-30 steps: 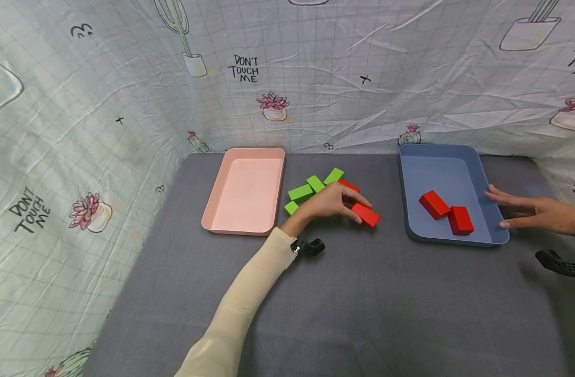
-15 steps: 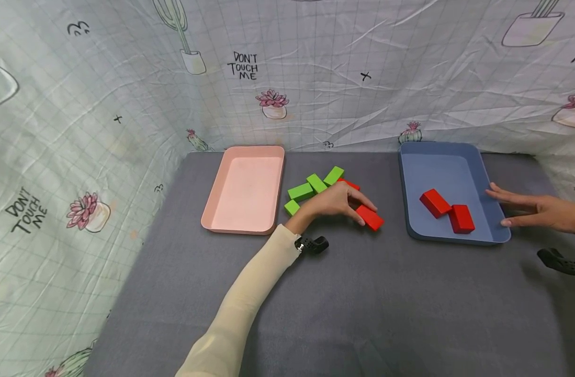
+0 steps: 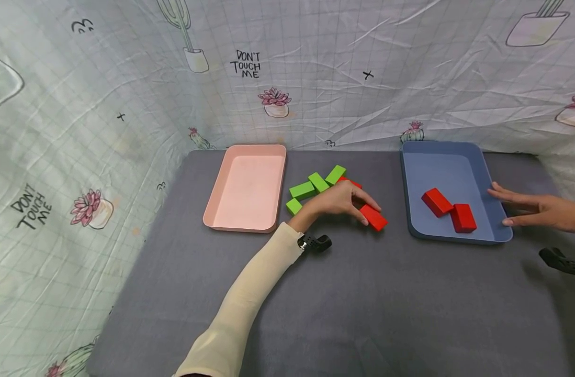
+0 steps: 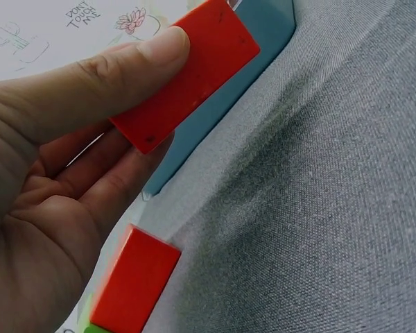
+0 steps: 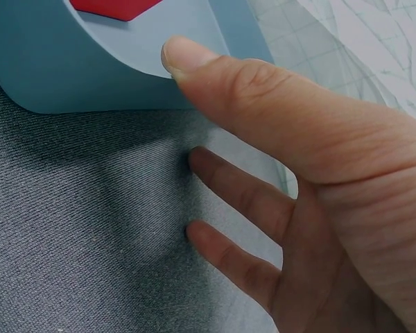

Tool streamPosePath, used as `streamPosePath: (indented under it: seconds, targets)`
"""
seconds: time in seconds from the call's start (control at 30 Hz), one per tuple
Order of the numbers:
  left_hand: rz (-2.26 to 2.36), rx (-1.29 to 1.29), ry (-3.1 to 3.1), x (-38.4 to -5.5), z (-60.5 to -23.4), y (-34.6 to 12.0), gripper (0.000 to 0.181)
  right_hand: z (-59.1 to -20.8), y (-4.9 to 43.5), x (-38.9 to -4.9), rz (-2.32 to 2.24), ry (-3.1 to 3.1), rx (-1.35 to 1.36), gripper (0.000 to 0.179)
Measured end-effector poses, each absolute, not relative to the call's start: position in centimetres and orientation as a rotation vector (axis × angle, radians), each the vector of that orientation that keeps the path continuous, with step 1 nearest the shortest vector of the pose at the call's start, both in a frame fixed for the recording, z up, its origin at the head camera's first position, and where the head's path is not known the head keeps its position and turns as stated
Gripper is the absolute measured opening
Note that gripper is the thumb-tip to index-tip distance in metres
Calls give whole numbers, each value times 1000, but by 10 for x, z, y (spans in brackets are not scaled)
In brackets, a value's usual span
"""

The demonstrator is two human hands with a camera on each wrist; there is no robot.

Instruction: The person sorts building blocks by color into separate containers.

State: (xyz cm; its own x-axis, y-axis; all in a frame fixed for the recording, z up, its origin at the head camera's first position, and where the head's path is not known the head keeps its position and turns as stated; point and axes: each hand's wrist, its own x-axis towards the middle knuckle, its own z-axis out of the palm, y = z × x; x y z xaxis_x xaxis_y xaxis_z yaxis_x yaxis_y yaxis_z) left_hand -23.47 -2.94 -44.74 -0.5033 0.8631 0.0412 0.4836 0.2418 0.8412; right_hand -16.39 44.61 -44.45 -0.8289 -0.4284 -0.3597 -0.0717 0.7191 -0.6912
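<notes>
My left hand (image 3: 336,200) pinches a red block (image 3: 374,218) between thumb and fingers. In the left wrist view that block (image 4: 194,76) is tilted and raised off the cloth, and a second red block (image 4: 136,281) lies below it. Several green blocks (image 3: 302,190) are grouped behind and beside the left hand, with a red block (image 3: 350,182) partly hidden there. Two red blocks lie in the blue tray (image 3: 449,162). At the tray's right side is my right hand (image 3: 534,209), fingers extended; its thumb (image 5: 215,69) is at the rim in the right wrist view.
A pink tray (image 3: 247,186) stands left of the green blocks. Grey cloth (image 3: 362,298) covers the table, and a printed curtain (image 3: 315,78) rises behind it and on the left.
My left hand has moved a little to the right with the red block in its fingers. The right hand stays by the blue tray's right side. The view has shifted slightly.
</notes>
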Motion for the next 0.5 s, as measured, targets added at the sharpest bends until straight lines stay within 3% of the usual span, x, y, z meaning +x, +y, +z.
streamPosePath:
  seconds: [0.5]
  targets:
    - [1197,1233,2038,-235,-442,-19,39,-442,447,-161,-835,2494,-448,82]
